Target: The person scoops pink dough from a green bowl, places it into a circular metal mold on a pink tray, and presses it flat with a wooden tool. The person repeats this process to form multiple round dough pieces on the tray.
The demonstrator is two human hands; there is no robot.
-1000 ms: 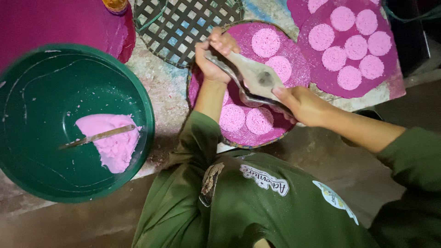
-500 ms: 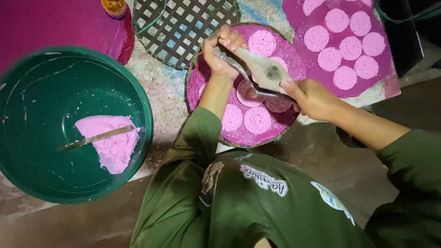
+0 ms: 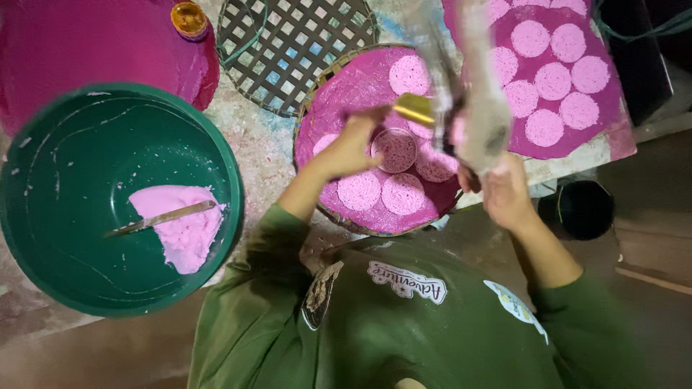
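Pink discs lie on the round woven tray at frame centre. Left hand pinches a gold ring above them; right hand grips a blurred grey scoop.

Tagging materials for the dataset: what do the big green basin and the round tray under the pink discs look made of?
Green basin: likely plastic; smooth, glossy, uniform colour, with dried white smears. Round tray: seems woven cane or bamboo, judging by its plaited rim, though pink coating hides the weave. Pink discs: soft, matte, grainy dough or paste.
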